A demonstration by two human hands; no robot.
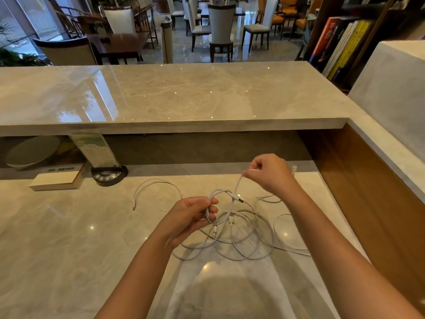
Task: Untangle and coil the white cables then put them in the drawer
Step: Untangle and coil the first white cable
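Both hands grip: left hand [192, 215] clenches a small loop, right hand [271, 172] pinches its strand above-right; white cables [232, 240] tangle on desk [69, 238] underneath.

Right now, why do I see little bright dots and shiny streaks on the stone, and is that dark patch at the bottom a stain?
Head view: the dots are ceiling lights mirrored in the polished counter, and the streaks on the upper ledge are window glare; the dark patch looks like the person's own shadow; the wide lens bends straight edges; the white cables and both hands stay fairly sharp.
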